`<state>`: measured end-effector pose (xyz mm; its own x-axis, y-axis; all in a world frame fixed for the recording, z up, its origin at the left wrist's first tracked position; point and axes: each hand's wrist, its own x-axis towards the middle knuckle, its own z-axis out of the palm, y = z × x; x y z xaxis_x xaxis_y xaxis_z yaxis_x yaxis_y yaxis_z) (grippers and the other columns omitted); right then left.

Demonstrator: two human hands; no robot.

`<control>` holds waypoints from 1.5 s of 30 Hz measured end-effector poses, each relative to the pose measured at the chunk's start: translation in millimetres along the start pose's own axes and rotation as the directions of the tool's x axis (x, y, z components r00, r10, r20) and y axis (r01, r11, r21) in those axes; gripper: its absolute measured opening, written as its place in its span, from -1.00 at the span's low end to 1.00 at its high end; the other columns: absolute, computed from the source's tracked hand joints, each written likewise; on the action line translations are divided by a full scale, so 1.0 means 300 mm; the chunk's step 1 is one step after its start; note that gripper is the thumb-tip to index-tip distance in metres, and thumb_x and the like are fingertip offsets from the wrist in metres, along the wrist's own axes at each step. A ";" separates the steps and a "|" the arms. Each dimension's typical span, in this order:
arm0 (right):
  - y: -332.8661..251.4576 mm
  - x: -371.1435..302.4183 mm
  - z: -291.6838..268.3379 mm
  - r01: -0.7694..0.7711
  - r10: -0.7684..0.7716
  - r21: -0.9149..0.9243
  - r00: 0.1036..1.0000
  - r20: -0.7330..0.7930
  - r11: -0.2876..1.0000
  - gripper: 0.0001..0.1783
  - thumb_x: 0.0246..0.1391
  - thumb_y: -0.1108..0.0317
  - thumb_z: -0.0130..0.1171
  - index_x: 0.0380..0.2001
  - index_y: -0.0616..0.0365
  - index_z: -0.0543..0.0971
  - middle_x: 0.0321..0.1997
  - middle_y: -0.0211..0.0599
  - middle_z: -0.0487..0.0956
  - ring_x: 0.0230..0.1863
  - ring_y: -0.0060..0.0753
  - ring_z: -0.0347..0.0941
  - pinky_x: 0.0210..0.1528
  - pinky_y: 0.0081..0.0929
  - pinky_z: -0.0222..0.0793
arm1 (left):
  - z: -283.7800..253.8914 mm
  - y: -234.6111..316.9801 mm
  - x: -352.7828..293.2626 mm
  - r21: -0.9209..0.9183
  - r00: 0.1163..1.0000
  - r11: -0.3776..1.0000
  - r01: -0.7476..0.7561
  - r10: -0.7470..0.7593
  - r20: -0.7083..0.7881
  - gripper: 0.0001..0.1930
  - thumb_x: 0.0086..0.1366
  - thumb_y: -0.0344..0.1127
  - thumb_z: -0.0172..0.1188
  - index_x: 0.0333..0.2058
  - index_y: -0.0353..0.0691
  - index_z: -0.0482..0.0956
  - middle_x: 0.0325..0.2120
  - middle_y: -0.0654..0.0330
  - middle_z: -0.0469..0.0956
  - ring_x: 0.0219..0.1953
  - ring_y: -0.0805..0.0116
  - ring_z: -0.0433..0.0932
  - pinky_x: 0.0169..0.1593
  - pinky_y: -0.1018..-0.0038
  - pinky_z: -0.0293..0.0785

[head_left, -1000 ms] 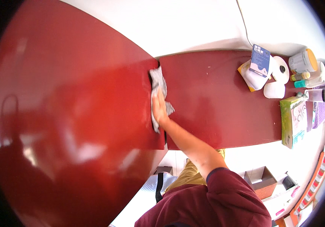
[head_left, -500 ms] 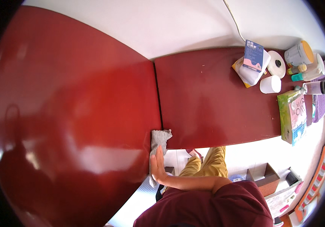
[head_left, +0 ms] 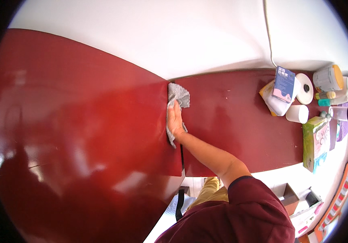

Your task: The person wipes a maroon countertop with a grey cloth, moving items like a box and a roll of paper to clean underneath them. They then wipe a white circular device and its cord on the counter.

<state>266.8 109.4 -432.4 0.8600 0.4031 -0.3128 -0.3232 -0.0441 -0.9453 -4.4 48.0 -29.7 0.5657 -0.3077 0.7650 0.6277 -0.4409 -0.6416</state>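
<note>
My right hand (head_left: 176, 122) presses a crumpled grey cloth (head_left: 180, 93) down with its fingers straight and close together. Cloth shows beyond the fingertips and along both sides of the hand. It lies over the dark seam (head_left: 183, 158) between a large glossy red surface (head_left: 101, 121) on the left and a red tabletop (head_left: 238, 133) on the right, near the seam's wall end. From the right, my bare forearm crosses above the tabletop. My left hand is out of view.
At the tabletop's right end stand a white box with a blue card (head_left: 284, 85), a white cup (head_left: 297, 114), a round white lid (head_left: 304, 89), a tub (head_left: 328, 79) and a green-and-pink package (head_left: 315, 143). A cable (head_left: 268, 34) hangs along the white wall (head_left: 141, 36).
My right hand has slid the cloth along the seam, from the near edge toward the wall. My forearm now reaches farther over the tabletop, and the view has shifted slightly.
</note>
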 end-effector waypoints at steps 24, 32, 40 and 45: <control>-0.084 -0.784 -0.062 -0.087 0.093 -0.047 0.985 0.145 0.995 -0.25 0.39 0.05 -0.31 0.35 0.53 -0.04 0.49 0.21 -0.11 0.53 0.02 -0.27 0.51 -0.33 -0.38 | -0.224 -0.081 -0.016 -0.058 0.998 0.997 0.053 -0.055 -0.042 -0.89 0.36 -0.33 0.14 -0.27 -0.16 0.40 -0.17 0.11 0.41 0.08 0.08 0.31 0.18 0.14 0.20; -0.813 -0.990 -0.032 0.811 -0.824 0.225 0.453 0.341 0.539 -0.31 0.06 0.18 0.08 0.12 0.54 0.28 0.31 0.42 0.16 0.42 0.41 -0.08 0.46 0.14 -0.29 | -0.238 -0.083 -0.021 -0.110 0.994 0.989 0.095 -0.101 -0.042 -0.90 0.36 -0.33 0.14 -0.27 -0.16 0.40 -0.16 0.11 0.41 0.10 0.07 0.31 0.19 0.14 0.19; -0.489 -0.688 -0.080 0.642 -0.634 0.085 0.714 0.296 0.762 -0.26 0.20 0.23 -0.14 0.39 0.35 0.02 0.50 0.09 -0.05 0.53 0.06 -0.23 0.50 -0.12 -0.38 | -0.179 -0.049 0.017 -0.097 0.995 0.992 0.083 -0.088 -0.049 -0.90 0.36 -0.33 0.14 -0.27 -0.16 0.40 -0.16 0.11 0.41 0.11 0.07 0.30 0.20 0.13 0.18; -0.108 -0.486 -0.057 0.000 0.005 -0.031 0.988 0.154 1.000 -0.23 0.36 0.00 -0.34 0.39 0.41 -0.06 0.50 0.14 -0.09 0.53 0.06 -0.29 0.51 -0.27 -0.40 | -0.095 -0.008 0.042 -0.093 0.994 0.992 0.087 -0.092 -0.055 -0.90 0.36 -0.33 0.14 -0.27 -0.16 0.40 -0.16 0.11 0.41 0.12 0.06 0.30 0.21 0.13 0.17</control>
<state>158.5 36.2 -357.8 0.7872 0.5391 -0.2995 -0.3111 -0.0722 -0.9476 -13.9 21.0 -17.0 0.4752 -0.3116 0.8229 0.6223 -0.5421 -0.5646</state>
